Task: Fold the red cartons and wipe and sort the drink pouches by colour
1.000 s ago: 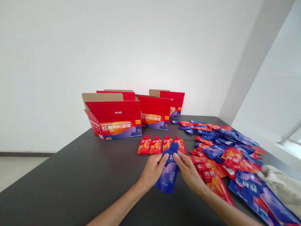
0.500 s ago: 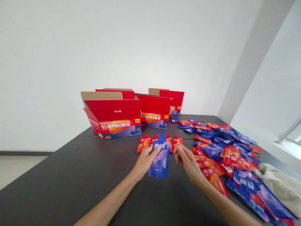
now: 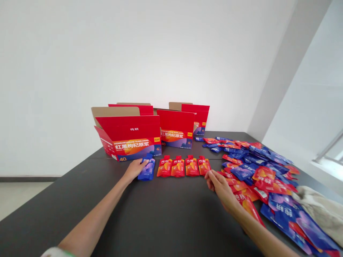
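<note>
My left hand point(image 3: 134, 169) pinches a blue pouch point(image 3: 147, 169) by its left edge, at the left end of a row of red pouches. The pouch is upright to my view, its cap end pointing away from me. In the row are a red pouch point(image 3: 164, 167), a second red pouch point(image 3: 178, 167), a third red pouch point(image 3: 192, 167) and another red pouch point(image 3: 204, 166) at the right end. Close in front of that last one, my right hand point(image 3: 217, 184) is closed with curled fingers, and nothing shows in it.
Red open cartons, a large one point(image 3: 131, 139) at front left and another point(image 3: 175, 130) beside it, stand at the back of the black table point(image 3: 171, 214). A heap of red and blue pouches point(image 3: 246, 167) covers the right side. A beige cloth point(image 3: 318, 210) lies at its edge.
My left hand has carried the blue pouch left and away from me, from in front of the red row to its left end. My right hand has shifted slightly right and toward me.
</note>
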Motion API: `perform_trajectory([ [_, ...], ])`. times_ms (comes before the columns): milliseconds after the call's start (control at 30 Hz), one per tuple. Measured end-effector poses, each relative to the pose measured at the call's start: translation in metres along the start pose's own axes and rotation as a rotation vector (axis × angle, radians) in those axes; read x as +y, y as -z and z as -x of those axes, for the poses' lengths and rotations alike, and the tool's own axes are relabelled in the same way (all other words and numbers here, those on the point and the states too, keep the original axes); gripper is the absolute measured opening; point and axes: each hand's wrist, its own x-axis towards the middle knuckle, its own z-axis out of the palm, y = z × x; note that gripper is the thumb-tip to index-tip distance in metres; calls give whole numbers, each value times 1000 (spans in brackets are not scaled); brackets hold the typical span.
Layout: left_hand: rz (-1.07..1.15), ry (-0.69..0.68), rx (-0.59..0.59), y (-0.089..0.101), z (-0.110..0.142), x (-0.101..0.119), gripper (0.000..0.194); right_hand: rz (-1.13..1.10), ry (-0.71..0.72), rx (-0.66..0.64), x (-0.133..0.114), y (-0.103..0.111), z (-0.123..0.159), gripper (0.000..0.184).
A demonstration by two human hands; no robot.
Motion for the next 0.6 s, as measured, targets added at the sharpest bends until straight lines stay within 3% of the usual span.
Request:
perform_trajectory([
  [200, -207, -40, 24, -9, -23, -6, 31, 81, -23, 7, 6, 5, -4, 44],
  [433, -328, -76, 37, -14, -21, -5, 30, 296, -16, -13, 12, 3, -4, 44],
  [533, -357, -90, 98, -10, -7, 2, 29, 500, -7, 1, 7, 18, -13, 43],
  [600, -359, -126, 146, -8, 9, 10, 24, 681, -16, 28, 3, 42, -25, 36],
])
